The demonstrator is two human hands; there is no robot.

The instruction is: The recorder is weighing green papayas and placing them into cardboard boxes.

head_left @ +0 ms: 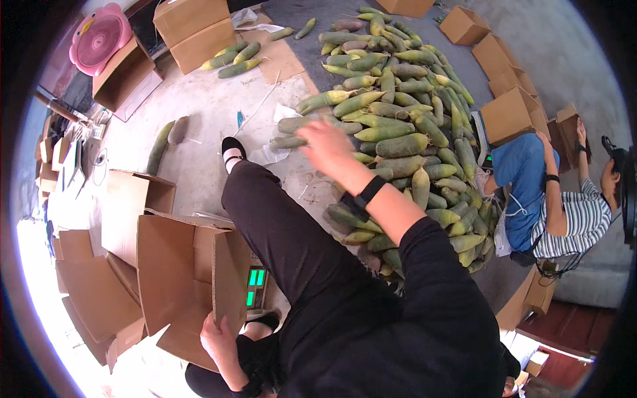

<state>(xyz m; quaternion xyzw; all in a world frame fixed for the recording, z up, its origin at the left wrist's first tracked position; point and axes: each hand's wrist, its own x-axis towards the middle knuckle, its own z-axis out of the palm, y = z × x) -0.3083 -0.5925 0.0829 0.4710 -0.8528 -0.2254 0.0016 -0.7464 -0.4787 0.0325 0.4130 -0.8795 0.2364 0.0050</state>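
Green covers the middle and upper right of my view: a big heap of long green radishes, lying loose and overlapping. Judging by that heap, I'd say far more of the work is left than done. Next in size, a co-worker in a striped top sits at the right of the frame, beside the heap. At lower left I have an open carton, its flaps unsealed; its bottom is hidden from me, so I can't say how much, if anything, is inside. Further cartons line the upper right, their contents unclear.

A small group of radishes lies apart at upper left, and a pair of radishes rests on the floor at left; whether those count as done, I can't tell.

The right hand is blurred at the heap's left edge, so I can't tell whether its fingers are apart or clamped on the single radish beside them. The left hand touches the open carton's edge at lower left; I can't tell whether its fingers pinch the cardboard. Smallest is a lit green display just beside that carton.
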